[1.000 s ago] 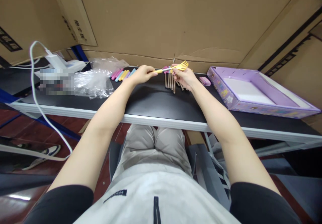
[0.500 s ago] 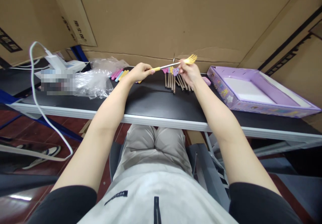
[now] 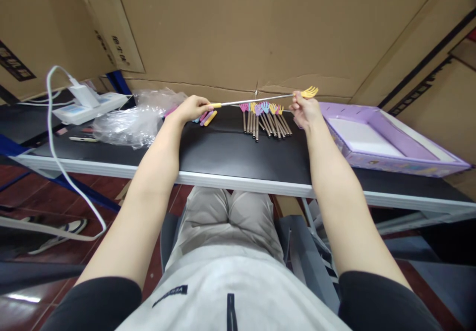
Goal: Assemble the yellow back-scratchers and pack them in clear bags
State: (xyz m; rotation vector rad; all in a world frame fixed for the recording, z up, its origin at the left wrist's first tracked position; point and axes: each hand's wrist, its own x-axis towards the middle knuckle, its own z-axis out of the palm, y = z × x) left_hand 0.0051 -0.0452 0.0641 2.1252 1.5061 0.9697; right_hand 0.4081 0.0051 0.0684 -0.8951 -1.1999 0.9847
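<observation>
A yellow telescopic back scratcher (image 3: 256, 99) is stretched out level above the table between my two hands. My left hand (image 3: 193, 108) is closed on its yellow handle. Near the yellow claw-shaped head, my right hand (image 3: 305, 109) pinches the other end. Below and between the hands lie several back scratcher heads on short metal rods (image 3: 256, 120), in pink, yellow, purple and blue, side by side. Next to my left hand are several coloured handles (image 3: 209, 118), partly hidden behind it.
A purple open box (image 3: 390, 157) stands at the right. Clear plastic bags (image 3: 128, 123) lie at the left, beside a white power strip (image 3: 91, 107) with a white cable (image 3: 50, 118). Cardboard (image 3: 230, 33) walls the table's back. A metal edge (image 3: 245, 182) runs along the front.
My hands have moved apart, the right one to the right and the left one slightly left. The back scratcher's metal rod now shows much longer between them.
</observation>
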